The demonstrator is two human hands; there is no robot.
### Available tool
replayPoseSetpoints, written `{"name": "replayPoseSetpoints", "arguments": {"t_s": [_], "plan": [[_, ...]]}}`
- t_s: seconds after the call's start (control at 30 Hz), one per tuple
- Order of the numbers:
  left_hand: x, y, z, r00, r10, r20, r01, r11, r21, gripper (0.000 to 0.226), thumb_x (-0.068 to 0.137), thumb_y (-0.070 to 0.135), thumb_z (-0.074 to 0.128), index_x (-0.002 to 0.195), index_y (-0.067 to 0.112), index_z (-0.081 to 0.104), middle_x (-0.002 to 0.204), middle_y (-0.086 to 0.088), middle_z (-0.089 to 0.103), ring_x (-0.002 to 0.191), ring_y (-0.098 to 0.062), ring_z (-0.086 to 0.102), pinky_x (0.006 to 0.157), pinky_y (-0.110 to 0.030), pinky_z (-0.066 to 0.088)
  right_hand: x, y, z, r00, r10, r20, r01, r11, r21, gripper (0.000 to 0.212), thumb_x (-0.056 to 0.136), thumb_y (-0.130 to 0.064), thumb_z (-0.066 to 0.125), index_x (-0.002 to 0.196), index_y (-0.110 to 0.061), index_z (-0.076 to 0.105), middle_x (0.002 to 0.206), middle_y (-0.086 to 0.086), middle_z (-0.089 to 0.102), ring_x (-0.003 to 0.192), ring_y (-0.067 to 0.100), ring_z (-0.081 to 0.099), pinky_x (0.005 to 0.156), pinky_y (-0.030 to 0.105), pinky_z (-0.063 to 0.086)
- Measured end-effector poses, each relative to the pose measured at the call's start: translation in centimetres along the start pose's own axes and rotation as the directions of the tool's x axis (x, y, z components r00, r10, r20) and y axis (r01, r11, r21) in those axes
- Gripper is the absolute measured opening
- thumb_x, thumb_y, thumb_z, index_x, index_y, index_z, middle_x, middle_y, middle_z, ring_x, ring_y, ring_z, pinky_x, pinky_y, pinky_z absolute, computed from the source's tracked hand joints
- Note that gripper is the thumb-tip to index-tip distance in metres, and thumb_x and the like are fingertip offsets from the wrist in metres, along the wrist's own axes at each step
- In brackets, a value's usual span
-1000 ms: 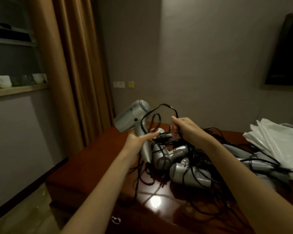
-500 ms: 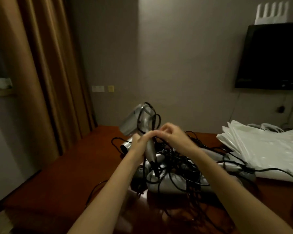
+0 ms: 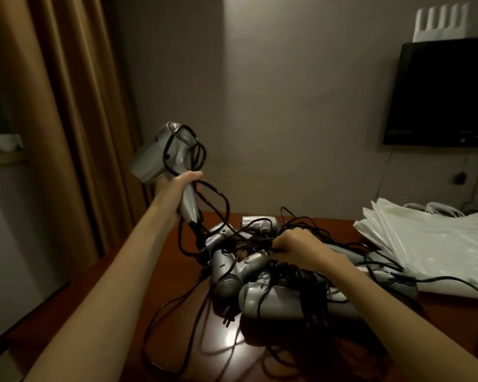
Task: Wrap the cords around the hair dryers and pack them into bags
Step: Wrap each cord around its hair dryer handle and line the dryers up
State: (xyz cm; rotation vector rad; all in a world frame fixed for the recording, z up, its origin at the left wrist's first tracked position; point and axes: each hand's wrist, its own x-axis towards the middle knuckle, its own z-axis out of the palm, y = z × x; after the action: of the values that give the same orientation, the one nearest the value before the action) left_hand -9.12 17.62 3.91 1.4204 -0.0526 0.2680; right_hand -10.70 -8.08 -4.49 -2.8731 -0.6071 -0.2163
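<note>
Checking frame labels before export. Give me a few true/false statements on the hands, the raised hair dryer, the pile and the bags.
1. The left hand grips the handle of the raised silver hair dryer. True.
2. The right hand is pulling a bag off the stack. False: it holds black cords over the pile of silver hair dryers.
3. Black cord is looped round the raised dryer. True.
4. The white plastic bags lie left of the pile. False: right.

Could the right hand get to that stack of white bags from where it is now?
Probably yes. The right hand grips tangled cords on the pile; the white bags lie just to its right, nothing between, though it must let go first.
</note>
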Motion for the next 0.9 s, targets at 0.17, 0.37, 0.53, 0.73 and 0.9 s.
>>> {"name": "replayPoseSetpoints", "arguments": {"t_s": [0.17, 0.37, 0.53, 0.73, 0.9], "plan": [[-1.1, -1.6, -1.3, 0.998, -0.047, 0.046, 0.045, 0.998, 0.049, 0.033, 0.08, 0.019, 0.075, 0.106, 0.001, 0.065, 0.078, -0.006, 0.064, 0.058, -0.013, 0.06, 0.049, -0.021, 0.048, 1.0, -0.2, -3.9, 0.953, 0.089, -0.288, -0.011, 0.965, 0.262, 0.014, 0.086, -0.017, 0.071, 0.098, -0.012, 0.077, 0.08, 0.0, 0.074, 0.058, 0.0, 0.06, 0.056, 0.01, 0.045], [-3.4, -3.3, 2.4, 0.956, -0.125, 0.264, 0.15, 0.986, -0.077, 0.052, 0.066, 0.014, 0.074, 0.112, -0.009, 0.067, 0.1, -0.014, 0.074, 0.087, -0.021, 0.072, 0.076, -0.029, 0.058, 1.5, -2.2, -8.2, 0.944, 0.017, -0.329, -0.006, 0.999, 0.032, 0.021, 0.094, -0.026, 0.06, 0.09, -0.009, 0.072, 0.079, -0.003, 0.068, 0.072, 0.014, 0.063, 0.064, 0.024, 0.046], [-4.4, -4.0, 6.6, 0.941, -0.164, 0.297, 0.194, 0.978, -0.076, 0.032, 0.08, 0.001, 0.071, 0.108, -0.011, 0.064, 0.077, -0.015, 0.071, 0.059, -0.022, 0.068, 0.055, -0.03, 0.057, 1.7, -3.2, -8.7, 0.938, 0.02, -0.347, -0.01, 0.999, 0.031, 0.062, 0.096, -0.049, 0.049, 0.056, -0.002, 0.059, 0.049, 0.008, 0.052, 0.045, 0.023, 0.043, 0.048, 0.032, 0.036], [-4.9, -4.8, 8.4, 0.924, -0.137, 0.356, 0.195, 0.972, -0.133, 0.014, 0.081, -0.005, 0.067, 0.094, 0.0, 0.065, 0.066, -0.003, 0.072, 0.056, -0.014, 0.068, 0.049, -0.021, 0.051, 1.4, -3.9, -9.9, 0.852, -0.049, -0.521, 0.114, 0.989, 0.092, 0.067, 0.094, -0.056, 0.044, 0.051, -0.006, 0.057, 0.05, 0.007, 0.056, 0.048, 0.024, 0.055, 0.053, 0.04, 0.048], [-5.3, -4.9, 7.9, 0.912, -0.143, 0.384, 0.175, 0.983, -0.048, 0.009, 0.082, -0.002, 0.067, 0.089, 0.004, 0.065, 0.063, -0.003, 0.068, 0.05, -0.013, 0.062, 0.047, -0.022, 0.049, 1.8, -5.3, -9.3, 0.822, 0.133, -0.554, 0.247, 0.793, 0.557, 0.031, 0.094, -0.025, 0.06, 0.072, -0.005, 0.068, 0.065, 0.005, 0.067, 0.056, 0.01, 0.063, 0.055, 0.026, 0.051]]}}
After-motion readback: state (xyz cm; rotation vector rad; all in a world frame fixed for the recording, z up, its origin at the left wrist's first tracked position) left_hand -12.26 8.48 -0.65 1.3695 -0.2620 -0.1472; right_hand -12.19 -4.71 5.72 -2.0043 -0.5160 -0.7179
